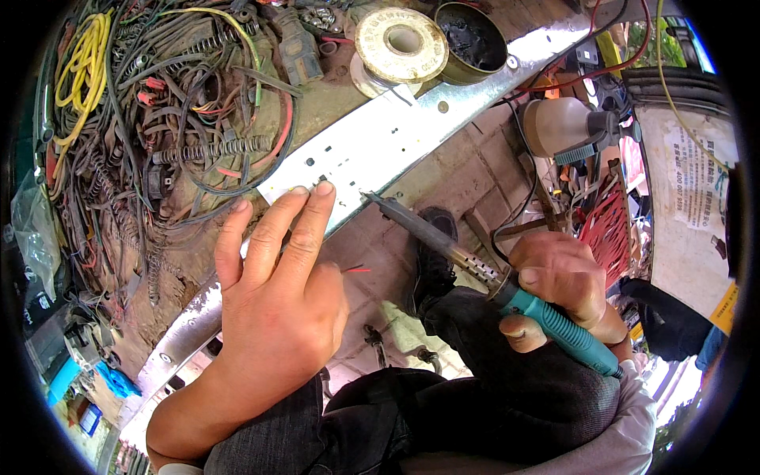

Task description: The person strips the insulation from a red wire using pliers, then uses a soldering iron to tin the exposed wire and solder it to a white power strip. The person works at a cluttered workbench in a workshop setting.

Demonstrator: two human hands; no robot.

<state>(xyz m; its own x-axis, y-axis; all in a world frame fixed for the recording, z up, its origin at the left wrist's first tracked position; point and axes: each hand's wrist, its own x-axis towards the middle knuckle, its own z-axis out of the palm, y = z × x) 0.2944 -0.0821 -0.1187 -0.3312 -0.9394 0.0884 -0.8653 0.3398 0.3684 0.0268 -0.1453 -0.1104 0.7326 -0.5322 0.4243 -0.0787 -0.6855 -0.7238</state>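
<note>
A teal-handled soldering iron is gripped in my right hand, fingers and thumb wrapped round its handle. Its dark shaft slants up to the left. The thin tip appears at the near edge of a flat white sheet dotted with small dark parts; whether they touch I cannot tell. My left hand reaches over the bench edge with its fingers stretched out. Two of its fingertips rest on the sheet beside a small dark part; whether they press on it is hidden.
A spool and a round tin with dark contents stand behind the sheet. Tangled cables and a yellow cable coil cover the bench's left. A plastic spray bottle lies at right. My legs are below the metal bench edge.
</note>
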